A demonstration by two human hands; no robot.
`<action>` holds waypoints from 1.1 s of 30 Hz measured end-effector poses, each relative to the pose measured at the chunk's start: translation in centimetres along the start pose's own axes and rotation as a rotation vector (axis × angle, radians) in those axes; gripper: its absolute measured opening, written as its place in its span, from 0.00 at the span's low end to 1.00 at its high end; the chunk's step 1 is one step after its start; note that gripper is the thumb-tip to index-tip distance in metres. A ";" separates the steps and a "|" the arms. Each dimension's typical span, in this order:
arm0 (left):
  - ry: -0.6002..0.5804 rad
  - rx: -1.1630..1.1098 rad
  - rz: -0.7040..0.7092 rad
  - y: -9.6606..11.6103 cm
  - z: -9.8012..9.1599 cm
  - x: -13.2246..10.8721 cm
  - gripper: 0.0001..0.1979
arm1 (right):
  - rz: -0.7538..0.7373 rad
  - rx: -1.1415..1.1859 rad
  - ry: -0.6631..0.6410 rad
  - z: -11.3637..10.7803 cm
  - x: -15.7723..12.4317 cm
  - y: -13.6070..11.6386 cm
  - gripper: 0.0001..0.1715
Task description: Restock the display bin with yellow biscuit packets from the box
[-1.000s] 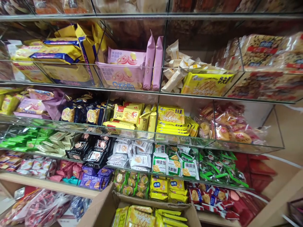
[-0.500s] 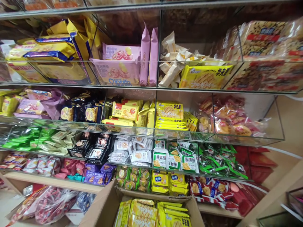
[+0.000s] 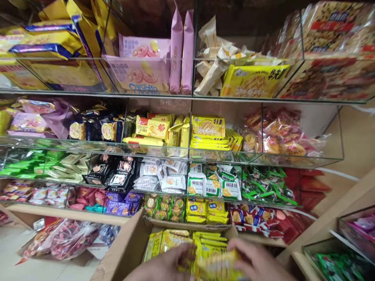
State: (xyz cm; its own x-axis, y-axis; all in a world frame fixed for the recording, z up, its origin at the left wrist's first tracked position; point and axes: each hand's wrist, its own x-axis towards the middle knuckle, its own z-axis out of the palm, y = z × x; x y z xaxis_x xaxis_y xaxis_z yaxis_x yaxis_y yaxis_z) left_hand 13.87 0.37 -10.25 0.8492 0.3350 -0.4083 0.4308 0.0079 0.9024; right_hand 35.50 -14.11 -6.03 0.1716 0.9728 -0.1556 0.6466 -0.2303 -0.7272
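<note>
Both my hands show at the bottom edge, blurred by motion. My left hand (image 3: 162,267) and my right hand (image 3: 258,262) close from either side on a bunch of yellow biscuit packets (image 3: 218,267). They are just above an open cardboard box (image 3: 127,249) that holds more of the same yellow packets (image 3: 175,239). The box stands in front of the lowest shelf.
Tiered glass shelves (image 3: 222,160) rise ahead, packed with snacks: yellow wafer packs (image 3: 208,128), pink boxes (image 3: 140,74), green candies (image 3: 263,187). A bag of red sweets (image 3: 64,240) lies in a low box at the left. A wooden rack with glass bins (image 3: 345,234) stands at the right.
The view has tilted downward, so the shelves slid up in the picture. Both hands have come into view at the bottom, holding yellow packets over the box.
</note>
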 end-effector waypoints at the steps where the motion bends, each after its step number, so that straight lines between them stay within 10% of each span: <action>1: -0.022 -0.106 0.101 1.1 0.2 0.2 0.33 | -0.001 0.071 0.054 -0.9 0.3 -0.2 0.10; 10: 0.312 -0.360 0.384 9.3 0.9 0.4 0.15 | -0.101 0.716 0.435 -2.5 2.8 -2.1 0.22; 16: 0.361 -0.433 0.388 9.3 0.5 0.0 0.16 | -0.064 0.836 0.500 -1.8 3.1 -2.5 0.17; 21: 0.402 -0.350 0.468 9.1 0.3 -0.5 0.11 | -0.067 0.736 0.269 -1.5 2.5 -3.1 0.17; 27: 0.405 -0.715 0.607 7.8 3.1 0.2 0.21 | -0.059 0.893 0.333 1.6 2.5 -4.4 0.19; 33: 0.328 0.047 0.566 6.6 2.7 -0.1 0.17 | -0.236 0.249 0.515 -0.6 1.7 -5.3 0.32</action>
State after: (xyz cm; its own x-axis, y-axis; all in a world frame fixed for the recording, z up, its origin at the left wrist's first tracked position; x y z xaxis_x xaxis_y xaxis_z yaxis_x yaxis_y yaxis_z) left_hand 17.45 -2.10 -4.62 0.8146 0.5451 0.1981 -0.0364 -0.2927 0.9555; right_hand 32.80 -11.22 -2.06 0.4221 0.8457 0.3266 0.5288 0.0629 -0.8464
